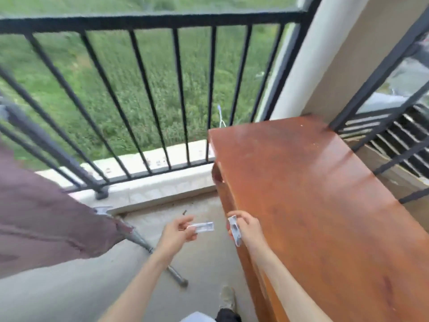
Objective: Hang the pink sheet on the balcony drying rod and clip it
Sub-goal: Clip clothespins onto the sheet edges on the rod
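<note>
The dusky pink sheet (pixel 46 212) hangs at the left, draped over a grey drying rack whose metal leg (pixel 162 261) slants down to the floor. My left hand (pixel 177 233) pinches a clear plastic clip (pixel 202 227) that points right. My right hand (pixel 246 228) grips a second clear clip (pixel 234 231), held upright beside the wooden table's near corner. Both hands are low over the balcony floor, right of the sheet and apart from it. The rod under the sheet is mostly hidden.
A reddish-brown wooden table (pixel 313 205) fills the right side. Black metal railing (pixel 148 22) runs across the front above a pale ledge (pixel 162 182), with grass beyond. A cream pillar (pixel 308 66) stands at the right corner. My shoe (pixel 227 297) is on the concrete floor.
</note>
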Motion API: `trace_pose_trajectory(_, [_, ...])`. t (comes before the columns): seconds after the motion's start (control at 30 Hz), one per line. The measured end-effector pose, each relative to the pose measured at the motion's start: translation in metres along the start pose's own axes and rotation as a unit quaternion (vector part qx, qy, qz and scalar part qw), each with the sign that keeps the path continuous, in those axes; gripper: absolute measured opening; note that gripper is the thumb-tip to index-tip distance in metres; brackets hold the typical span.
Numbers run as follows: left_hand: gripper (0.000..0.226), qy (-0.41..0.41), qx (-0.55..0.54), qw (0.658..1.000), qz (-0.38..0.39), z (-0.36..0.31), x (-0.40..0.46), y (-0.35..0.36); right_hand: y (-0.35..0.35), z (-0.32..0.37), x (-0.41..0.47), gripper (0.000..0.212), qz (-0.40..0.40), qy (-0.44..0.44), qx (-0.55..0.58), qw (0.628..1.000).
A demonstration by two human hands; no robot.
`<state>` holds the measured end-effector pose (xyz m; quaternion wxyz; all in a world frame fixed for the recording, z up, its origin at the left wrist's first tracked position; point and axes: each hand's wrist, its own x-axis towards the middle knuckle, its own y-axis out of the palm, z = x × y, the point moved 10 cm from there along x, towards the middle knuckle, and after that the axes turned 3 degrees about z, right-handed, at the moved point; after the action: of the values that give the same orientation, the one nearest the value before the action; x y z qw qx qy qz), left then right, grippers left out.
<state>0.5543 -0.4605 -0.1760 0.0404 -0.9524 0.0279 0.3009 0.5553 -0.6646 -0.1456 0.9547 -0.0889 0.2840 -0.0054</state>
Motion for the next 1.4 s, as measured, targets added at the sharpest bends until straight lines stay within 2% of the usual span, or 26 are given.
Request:
trace_pose_trajectory(0.1, [0.024, -0.027, -0.050, 0.998, -0.015, 0.036, -0.060, -0.104, 0.125, 0.025, -0.030, 0.024, 0.119, -0.019, -0.055, 0.991])
trace_pose_trajectory(0.23, [0.015, -0.020, -0.172, 0.973, -0.151, 0.088, -0.148, -0.252, 0.293, 0.055, -0.084, 0.015, 0.252, -0.085, -0.170, 0.949])
trace_pose_trajectory(0.4, [0.018, 0.034, -0.330, 0.888, -0.318, 0.143, -0.265, -0.393, 0.488, 0.070, -0.164, 0.008, 0.392, -0.149, -0.249, 0.873])
trace_pose_trajectory(0.53, [0.015, 0.064, -0.391, 0.821, -0.410, 0.182, -0.344, -0.472, 0.623, 0.064, -0.252, 0.007, 0.501, -0.185, -0.275, 0.799])
trace_pose_trajectory(0.63, [0.013, 0.062, -0.368, 0.808, -0.455, 0.199, -0.388, -0.527, 0.706, 0.070, -0.302, 0.011, 0.538, -0.204, -0.277, 0.770])
trace_pose_trajectory(0.73, [0.026, 0.049, -0.255, 0.843, -0.471, 0.204, -0.420, -0.595, 0.791, 0.071, -0.343, 0.014, 0.584, -0.201, -0.295, 0.729])
trace_pose_trajectory(0.8, [0.024, 0.032, -0.178, 0.856, -0.484, 0.209, -0.441, -0.651, 0.849, 0.073, -0.367, 0.016, 0.612, -0.200, -0.303, 0.703])
trace_pose_trajectory(0.87, [0.023, 0.015, -0.124, 0.852, -0.508, 0.215, -0.466, -0.711, 0.908, 0.080, -0.391, 0.016, 0.631, -0.207, -0.299, 0.685])
trace_pose_trajectory(0.97, [0.023, 0.024, -0.128, 0.845, -0.519, 0.217, -0.503, -0.795, 0.997, 0.101, -0.438, 0.017, 0.665, -0.237, -0.295, 0.644])
trace_pose_trajectory(1.07, [0.031, 0.044, -0.151, 0.813, -0.561, 0.226, -0.548, -0.878, 1.085, 0.116, -0.482, 0.010, 0.683, -0.255, -0.286, 0.622])
trace_pose_trajectory(1.23, [0.032, 0.112, -0.253, 0.721, -0.636, 0.266, -0.626, -1.004, 1.221, 0.102, -0.531, 0.016, 0.705, -0.239, -0.305, 0.594])
trace_pose_trajectory(1.4, [0.018, 0.117, -0.265, 0.693, -0.661, 0.319, -0.679, -1.122, 1.349, 0.066, -0.592, 0.017, 0.746, -0.213, -0.317, 0.545])
